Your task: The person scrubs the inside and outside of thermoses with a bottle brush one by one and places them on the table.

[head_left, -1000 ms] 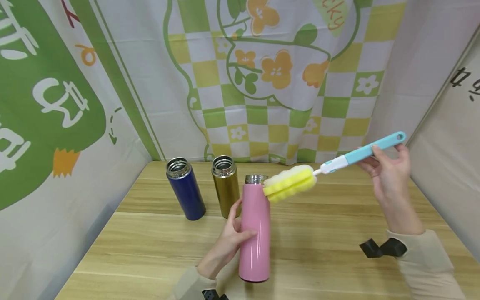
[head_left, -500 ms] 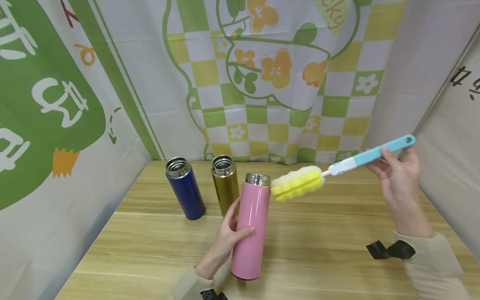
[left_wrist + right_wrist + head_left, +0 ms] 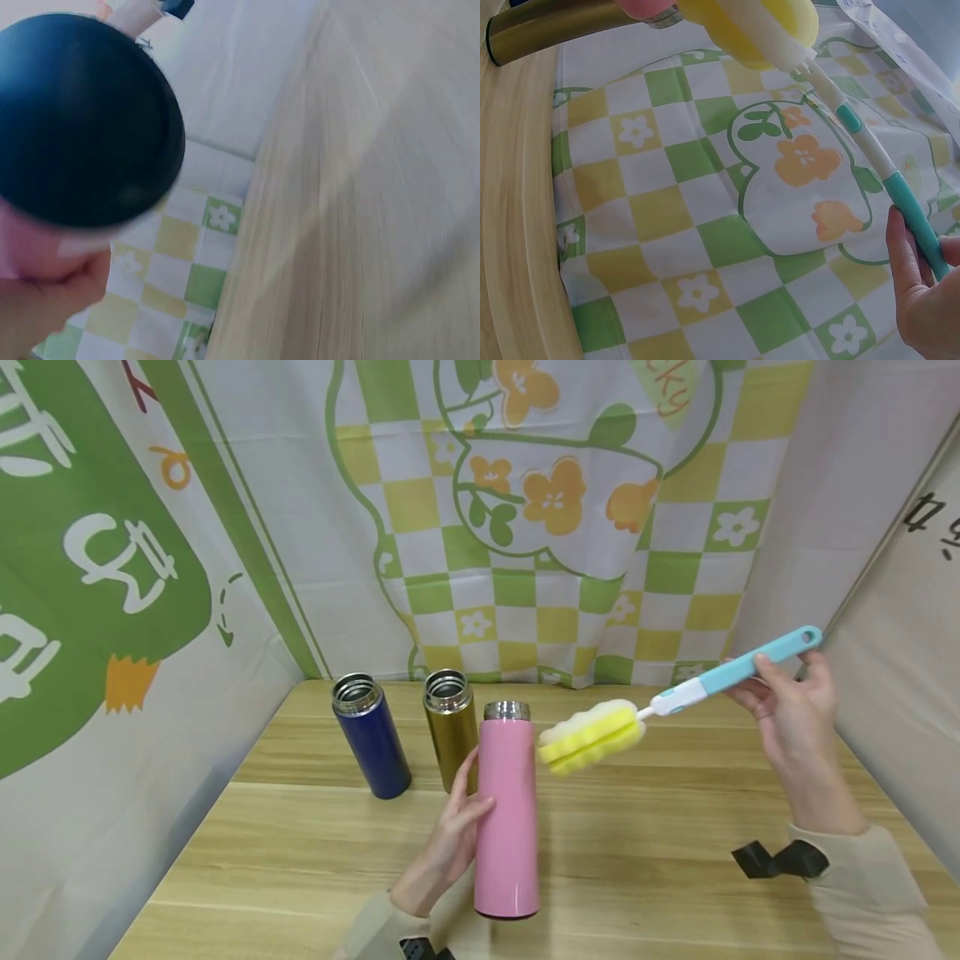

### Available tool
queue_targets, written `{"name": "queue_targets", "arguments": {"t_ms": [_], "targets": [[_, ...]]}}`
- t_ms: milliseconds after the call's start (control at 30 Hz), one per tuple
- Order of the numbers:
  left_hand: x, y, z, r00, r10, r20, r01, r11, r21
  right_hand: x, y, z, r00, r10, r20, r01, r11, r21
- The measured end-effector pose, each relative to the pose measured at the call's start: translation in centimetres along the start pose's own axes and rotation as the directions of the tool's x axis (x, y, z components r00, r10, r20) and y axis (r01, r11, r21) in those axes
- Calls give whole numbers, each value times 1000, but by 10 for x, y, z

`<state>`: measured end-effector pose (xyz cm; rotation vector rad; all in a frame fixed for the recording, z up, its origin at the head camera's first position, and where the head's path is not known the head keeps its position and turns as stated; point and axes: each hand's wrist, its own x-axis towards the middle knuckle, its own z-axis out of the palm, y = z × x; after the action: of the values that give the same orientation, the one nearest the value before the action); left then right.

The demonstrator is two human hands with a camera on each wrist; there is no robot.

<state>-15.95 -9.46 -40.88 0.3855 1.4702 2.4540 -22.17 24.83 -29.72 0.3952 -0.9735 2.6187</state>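
My left hand (image 3: 450, 843) grips a pink thermos bottle (image 3: 507, 827) around its side, thumb across the front. The bottle stands nearly upright, its metal neck bare of any lid. Its dark round base (image 3: 82, 120) faces the left wrist camera, raised off the table. To the right, my right hand (image 3: 798, 727) pinches the blue handle of a sponge bottle brush (image 3: 592, 739). The brush slopes down to the left, and its yellow-and-white sponge head hangs just right of the bottle's upper side. In the right wrist view, fingers and thumb hold the blue handle (image 3: 915, 214).
A blue thermos bottle (image 3: 372, 743) and a gold thermos bottle (image 3: 450, 735), both lidless, stand behind and left of the pink one. They rest on the wooden table (image 3: 285, 860). A patterned curtain (image 3: 525, 610) hangs along the table's back edge.
The brush head has drawn right, away from the pink bottle's neck, and dropped slightly. The pink bottle leaned, its base swinging left, then came back nearly upright. Both hands keep their holds.
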Motion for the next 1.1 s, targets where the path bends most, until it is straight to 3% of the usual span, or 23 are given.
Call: {"name": "queue_targets", "arguments": {"t_ms": [200,533,867,1100], "targets": [[3,-3,1,998,-11,-65,13,999,35,1,0,2,1000,12,-5,-13,999,-36],[2,0,-2,999,-21,-26,24,991,134,7,-4,13,1000,10,-15,-11,996,-88],[3,3,-5,1000,-16,-5,16,988,151,8,2,19,996,55,66,-49,994,-93],[6,6,-6,999,37,-36,-32,990,136,0,11,16,978,136,158,-103,975,-198]]}}
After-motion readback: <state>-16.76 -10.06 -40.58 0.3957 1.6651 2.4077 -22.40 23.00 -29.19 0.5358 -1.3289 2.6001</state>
